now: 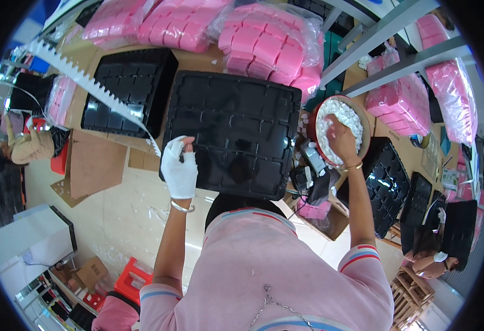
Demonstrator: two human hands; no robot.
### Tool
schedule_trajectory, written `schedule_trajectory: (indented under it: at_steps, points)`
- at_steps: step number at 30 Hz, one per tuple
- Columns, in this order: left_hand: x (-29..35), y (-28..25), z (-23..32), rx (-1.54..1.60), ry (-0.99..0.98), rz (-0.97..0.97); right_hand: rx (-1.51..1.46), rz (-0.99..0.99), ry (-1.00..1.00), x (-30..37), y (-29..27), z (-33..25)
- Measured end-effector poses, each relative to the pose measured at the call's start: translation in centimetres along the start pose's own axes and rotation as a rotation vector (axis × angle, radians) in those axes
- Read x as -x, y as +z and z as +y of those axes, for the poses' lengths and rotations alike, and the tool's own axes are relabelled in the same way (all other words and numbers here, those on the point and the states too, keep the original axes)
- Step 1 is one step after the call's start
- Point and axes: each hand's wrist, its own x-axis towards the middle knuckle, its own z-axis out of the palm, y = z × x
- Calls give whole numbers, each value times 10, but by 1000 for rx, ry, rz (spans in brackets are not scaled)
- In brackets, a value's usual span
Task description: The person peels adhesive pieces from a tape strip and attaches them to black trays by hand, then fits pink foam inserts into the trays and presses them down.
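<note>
Left hand (180, 170) at black tray (233, 121), right hand (342, 140) in bowl (367, 129).

On the tabletop (195, 58), a moulded tray (231, 132) lies near the middle, another moulded tray (123, 91) to its left, and bagged foam blocks (267, 41) behind it. On its right stands a bowl (365, 132) with foam pieces (355, 122) inside; farther right lies a third tray (386, 185).

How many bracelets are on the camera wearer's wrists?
2: a silver bracelet behind the gloved left hand at the black tray, and a gold-coloured bracelet behind the bare right hand over the bowl of white pieces. None seems hidden.
</note>
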Motion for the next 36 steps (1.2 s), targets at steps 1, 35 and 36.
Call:
schedule_trajectory:
  at_steps: [1, 35, 36]
  points:
    - [-16, 8, 4, -2, 95, -15, 229, -162, 203, -2, 0, 29]
    - [-345, 176, -8, -467, 422, -218, -165, 427, -168, -191, 24, -83]
    - [-334, 155, -6, -446, 378, -201, -167, 432, -175, -178, 16, -90]
